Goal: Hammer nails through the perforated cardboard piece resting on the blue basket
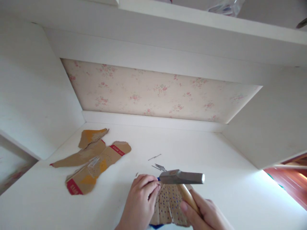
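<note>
My right hand is wrapped round the wooden handle of a hammer. The grey metal head lies level above a piece of cardboard dotted with many small holes. Blue shows under the cardboard's edges and through some holes. At the cardboard's upper left, my left hand is closed in a pinch, its fingertips close to the hammer head's left end. What those fingertips hold, if anything, is hidden. Just beyond the hammer, several thin nails lie loose on the white surface.
Torn cardboard pieces with red and orange patches lie to the left on the white desktop. White side panels stand left and right, with flowered wallpaper behind. Overhead, a shelf carries a clear plastic bag.
</note>
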Available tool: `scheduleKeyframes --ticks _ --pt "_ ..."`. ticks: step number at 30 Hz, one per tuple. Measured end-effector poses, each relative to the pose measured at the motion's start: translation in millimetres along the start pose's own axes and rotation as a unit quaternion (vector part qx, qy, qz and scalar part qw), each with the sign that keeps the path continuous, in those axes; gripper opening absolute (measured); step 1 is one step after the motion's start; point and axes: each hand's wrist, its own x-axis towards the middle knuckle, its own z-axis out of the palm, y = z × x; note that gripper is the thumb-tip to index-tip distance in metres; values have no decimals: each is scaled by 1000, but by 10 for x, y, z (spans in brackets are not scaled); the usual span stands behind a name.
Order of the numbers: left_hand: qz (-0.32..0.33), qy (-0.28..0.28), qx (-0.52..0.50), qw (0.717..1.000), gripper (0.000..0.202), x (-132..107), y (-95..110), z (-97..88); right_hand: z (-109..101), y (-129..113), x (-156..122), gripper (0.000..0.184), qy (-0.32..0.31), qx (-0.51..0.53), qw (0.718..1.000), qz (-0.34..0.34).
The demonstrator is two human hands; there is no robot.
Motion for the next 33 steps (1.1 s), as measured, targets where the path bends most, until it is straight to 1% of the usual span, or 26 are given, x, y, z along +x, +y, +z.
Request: scheduleKeyframes --ticks 2,5,7,11,13,15,17,18,20,21,23,26,27,28,31,32,33 --pt "-8 -8 -2 1000 17 8 1 -1 -13 -28 -13 34 29 6 1000 -4" --pt "-36 -20 -7 999 18 20 7 -11 -19 -48 1 32 17 -58 998 -28" --pt "-66 -37 -20 997 18 22 20 -27 -16 -47 16 33 7 -84 996 -35" --pt "-138 -91 -70 984 16 20 57 -80 -11 -63 29 36 47 -59 997 -8" --pt "-161 -103 -96 977 17 15 66 -106 -12 -80 32 34 59 -72 996 -6" --pt "-168 -105 -119 973 22 2 67 -129 -16 -93 32 30 38 -87 995 -23" --pt "-170 -113 -137 969 37 -21 62 -150 -21 -102 24 27 3 -88 996 -31" --pt "-174 -121 -144 967 46 -35 59 -159 -22 -104 18 28 -4 -85 996 -25" --pt "-187 -132 -153 961 63 -59 58 -171 -18 -103 7 30 15 -86 996 -10" --pt "-195 -136 -154 959 67 -67 58 -174 -12 -99 5 31 27 -90 996 -6" --pt "-204 -140 -154 957 67 -76 60 -174 2 -80 9 28 16 -100 995 -6" --pt "-204 -144 -146 957 64 -82 58 -164 10 -56 13 25 -38 -115 993 -2" --pt "-205 -144 -142 958 64 -86 56 -161 6 -58 8 26 -42 -111 993 0" --pt "-205 -142 -139 958 64 -92 54 -159 0 -66 0 28 -35 -101 994 3" --pt "-203 -131 -135 961 64 -113 46 -157 -9 -109 -24 33 22 -66 998 8" --pt "-200 -126 -136 962 64 -118 44 -157 -4 -116 -25 32 34 -68 997 6" --pt "-198 -121 -137 963 63 -121 41 -157 5 -114 -22 31 31 -79 996 2"
